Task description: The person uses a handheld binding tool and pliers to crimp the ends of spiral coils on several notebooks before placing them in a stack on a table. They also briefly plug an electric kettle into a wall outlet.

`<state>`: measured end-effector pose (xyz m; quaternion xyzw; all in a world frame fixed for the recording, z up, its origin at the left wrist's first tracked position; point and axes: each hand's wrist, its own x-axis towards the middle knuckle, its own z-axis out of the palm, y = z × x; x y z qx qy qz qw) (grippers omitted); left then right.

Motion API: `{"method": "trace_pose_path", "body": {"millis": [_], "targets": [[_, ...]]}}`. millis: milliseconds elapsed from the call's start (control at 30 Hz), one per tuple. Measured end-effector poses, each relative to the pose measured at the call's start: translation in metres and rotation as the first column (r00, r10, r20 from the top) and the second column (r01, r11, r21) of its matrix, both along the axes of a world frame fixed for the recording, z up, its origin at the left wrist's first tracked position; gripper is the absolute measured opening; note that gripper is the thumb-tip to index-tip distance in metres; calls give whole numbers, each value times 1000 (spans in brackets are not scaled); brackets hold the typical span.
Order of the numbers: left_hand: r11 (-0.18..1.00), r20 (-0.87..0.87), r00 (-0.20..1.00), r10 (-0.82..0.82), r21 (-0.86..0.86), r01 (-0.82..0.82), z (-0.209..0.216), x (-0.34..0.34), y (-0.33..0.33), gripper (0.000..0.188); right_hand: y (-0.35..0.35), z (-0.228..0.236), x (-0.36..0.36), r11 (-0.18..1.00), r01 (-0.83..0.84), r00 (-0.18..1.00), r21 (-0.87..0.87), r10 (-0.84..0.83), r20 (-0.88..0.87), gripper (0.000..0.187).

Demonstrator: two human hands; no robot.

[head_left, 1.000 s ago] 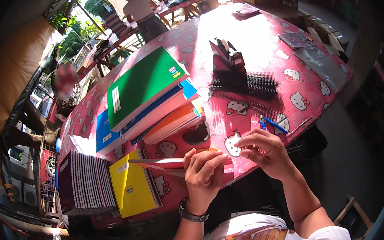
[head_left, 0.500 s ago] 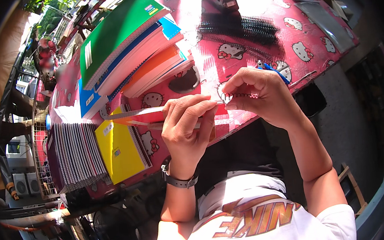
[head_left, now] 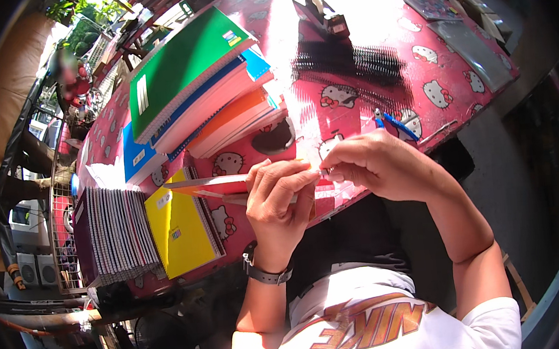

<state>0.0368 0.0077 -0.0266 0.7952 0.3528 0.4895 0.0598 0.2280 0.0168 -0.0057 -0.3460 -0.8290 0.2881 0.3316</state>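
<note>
Near the front edge of the table, my left hand [head_left: 280, 198] is closed around a thin notebook [head_left: 217, 180], held nearly edge-on with its far end pointing left. At that notebook's right end my right hand [head_left: 378, 166] pinches with thumb and fingers. A dark binding coil showed in this pinch a moment ago; the fingers now mostly cover it. Both hands' fingertips nearly meet. Beyond my right hand lie blue-handled pliers [head_left: 398, 125]. A yellow notebook [head_left: 185, 232] rests to the left of my left hand.
A pile of black binding coils [head_left: 376, 63] lies farther back, with a dark tape dispenser [head_left: 334, 27] behind it. Green [head_left: 184, 70] and other notebooks are stacked at left, beside a row of spiral notebooks [head_left: 118, 235]. Clear plastic sheets [head_left: 471, 45] lie on the pink table [head_left: 457, 74] at right.
My right hand has turned and lowered over the notebook's end, covering the coil that showed before. The table has shifted slightly downward in view on the left.
</note>
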Motion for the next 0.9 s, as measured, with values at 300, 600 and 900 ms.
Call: {"method": "trace_pose_path", "body": {"millis": [300,600,900], "targets": [[996,-94,995,9,-87,-17,16,0,-13,25,-24,23,5,996,84,988,27,-87,125,15],[994,-218,976,12,-106,-36,4,-10,-14,13,29,-21,36,901,199,973,-386,-228,-29,29],[990,-228,972,64,-105,-90,9,2,-16,19,106,-128,-23,958,285,938,-38,-271,217,50]]}}
